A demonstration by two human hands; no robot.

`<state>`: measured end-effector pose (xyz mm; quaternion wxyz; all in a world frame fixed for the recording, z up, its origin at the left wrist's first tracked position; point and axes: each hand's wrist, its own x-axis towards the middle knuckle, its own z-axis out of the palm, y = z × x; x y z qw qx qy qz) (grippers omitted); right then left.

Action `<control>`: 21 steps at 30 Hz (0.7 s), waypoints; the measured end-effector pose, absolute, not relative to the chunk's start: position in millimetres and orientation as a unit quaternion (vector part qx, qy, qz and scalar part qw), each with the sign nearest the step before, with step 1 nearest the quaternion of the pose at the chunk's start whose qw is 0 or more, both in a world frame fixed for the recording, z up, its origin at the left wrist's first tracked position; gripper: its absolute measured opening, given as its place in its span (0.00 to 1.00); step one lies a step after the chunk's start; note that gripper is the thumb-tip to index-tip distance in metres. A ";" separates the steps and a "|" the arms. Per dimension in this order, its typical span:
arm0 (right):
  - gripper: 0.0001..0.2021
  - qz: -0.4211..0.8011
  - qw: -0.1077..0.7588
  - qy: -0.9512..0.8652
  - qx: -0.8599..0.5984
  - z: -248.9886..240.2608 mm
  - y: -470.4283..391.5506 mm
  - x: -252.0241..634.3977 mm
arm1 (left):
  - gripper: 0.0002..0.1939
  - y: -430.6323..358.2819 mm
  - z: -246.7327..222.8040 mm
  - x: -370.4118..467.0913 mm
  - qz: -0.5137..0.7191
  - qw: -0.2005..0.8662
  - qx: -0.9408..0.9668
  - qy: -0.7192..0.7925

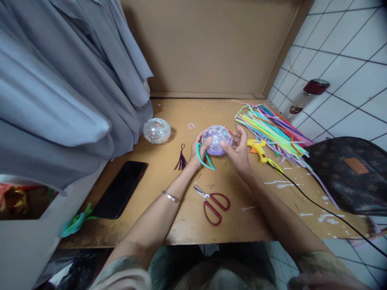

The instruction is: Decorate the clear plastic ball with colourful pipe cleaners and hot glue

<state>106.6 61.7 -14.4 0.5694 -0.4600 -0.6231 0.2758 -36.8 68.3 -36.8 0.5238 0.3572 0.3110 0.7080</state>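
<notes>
While both hands are busy with the purple ball (217,139), it sits up between them, over the middle of the table (236,231). The left hand (198,155) holds the ball at its side, with the thumb on the front. The right hand (240,155) has its thumb on the front too, but its fingers curl loosely off to the side, so I cannot tell if it is gripping. A green strip (198,152) bends in a loop by the left hand; I cannot tell what holds it.

To do this well, I think the left hand should be the steady one, firm but soft, because the ball looks thin and might dent. The right thumb can then press lightly, one small spot at a time. The loop should be kept out from under the thumbs, or it could get squashed. The glue gun (260,150) is near the right hand, so watch out for its tip, which may be hot. The scissors (206,196) lie nearer the person, below both hands.
</notes>
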 end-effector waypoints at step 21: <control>0.48 0.219 0.627 -0.578 -0.473 -21.8 76.7 113.7 | 0.13 48.8 -35.4 -40.2 0.569 0.142 0.671 0.454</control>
